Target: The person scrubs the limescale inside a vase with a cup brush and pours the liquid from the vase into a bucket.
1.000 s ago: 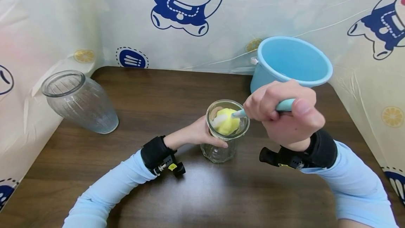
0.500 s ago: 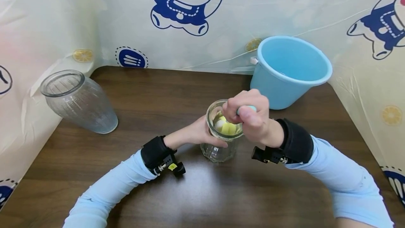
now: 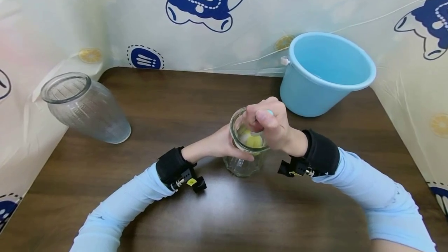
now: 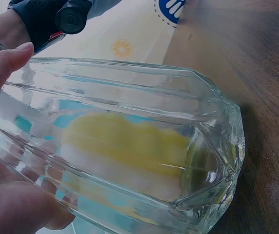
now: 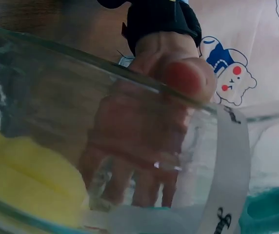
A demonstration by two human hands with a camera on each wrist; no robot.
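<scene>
A clear glass jar [image 3: 242,166] with a faceted base stands mid-table. My left hand [image 3: 224,143] grips it around the upper part, thumb across the near side. The right hand [image 3: 269,123] is just above the jar's mouth, fingers wrapped around the teal handle [image 5: 269,212] of a sponge bottle brush. Its yellow and white sponge head [image 4: 125,146] is down inside the jar, close to the bottom in the left wrist view. In the head view most of the handle is hidden by the right hand. A white band with dark lettering [image 5: 232,165] circles the jar's neck.
At the left stands a ribbed glass vase [image 3: 87,106]. A light blue bucket [image 3: 311,96] is at the back right, behind the right hand. Printed plastic sheeting [image 3: 210,49] borders the brown wooden table [image 3: 168,100] at the back and sides.
My right hand has come down and left to the jar's mouth, pushing the sponge brush deeper inside. The left hand keeps its hold on the jar. The head view has shifted slightly.
</scene>
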